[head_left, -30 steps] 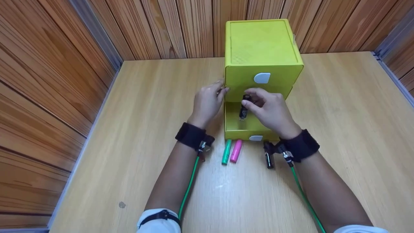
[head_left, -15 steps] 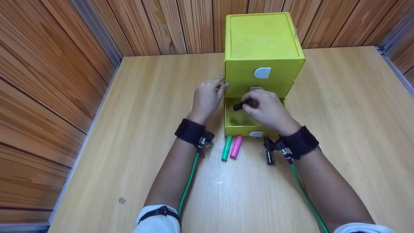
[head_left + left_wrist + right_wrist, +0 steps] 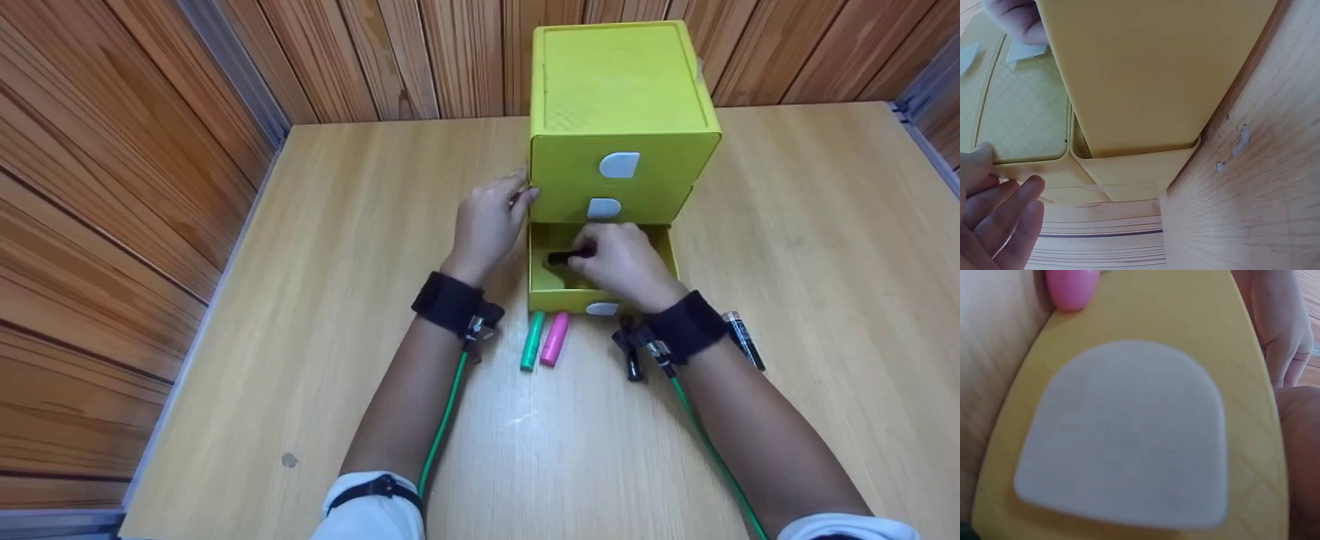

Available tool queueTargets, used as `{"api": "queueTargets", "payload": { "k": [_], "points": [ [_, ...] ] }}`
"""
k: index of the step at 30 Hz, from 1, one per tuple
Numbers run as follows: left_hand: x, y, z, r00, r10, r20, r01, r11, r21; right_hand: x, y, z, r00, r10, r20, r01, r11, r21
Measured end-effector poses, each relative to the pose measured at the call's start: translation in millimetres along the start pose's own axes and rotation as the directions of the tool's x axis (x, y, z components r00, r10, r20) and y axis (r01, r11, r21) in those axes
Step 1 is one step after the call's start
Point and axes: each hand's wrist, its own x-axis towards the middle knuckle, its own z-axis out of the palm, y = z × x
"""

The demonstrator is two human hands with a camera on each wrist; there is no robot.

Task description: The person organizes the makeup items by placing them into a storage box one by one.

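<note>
In the head view my right hand (image 3: 626,259) reaches into the pulled-out bottom drawer (image 3: 551,301) of a yellow-green drawer unit (image 3: 622,82). Its thumb and fingers pinch a black battery (image 3: 559,258), lying nearly level just above the drawer floor. My left hand (image 3: 491,221) rests at the unit's left side; in the left wrist view, its fingers (image 3: 1002,225) are loosely bent against the casing and hold nothing. The drawer's white handle (image 3: 1129,439) fills the right wrist view, which does not show the held battery.
A green marker (image 3: 532,341) and a pink marker (image 3: 554,340) lie before the drawer. One black battery (image 3: 634,367) lies partly under the right wrist camera, another (image 3: 745,341) beside the right forearm. Wooden panels (image 3: 465,60) stand behind the unit.
My right hand has lowered deeper into the drawer, and the battery has turned from upright to nearly level. My left hand stays at the unit's side. The head view has shifted slightly.
</note>
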Motion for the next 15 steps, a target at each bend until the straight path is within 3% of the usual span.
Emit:
{"api": "queueTargets", "payload": {
  "k": [8, 15],
  "points": [
    [0.3, -1.9, -0.1, 0.999, -0.014, -0.04, 0.014, 1.0, -0.016, 7.8, -2.8, 2.6, 0.978, 0.046, 0.202, -0.034, 0.998, -0.059],
    [0.4, 0.5, 2.2, 0.999, 0.013, -0.037, -0.013, 1.0, 0.0, 11.3, -1.7, 4.1, 0.93, 0.053, 0.365, -0.028, 0.997, -0.072]
  ]
}}
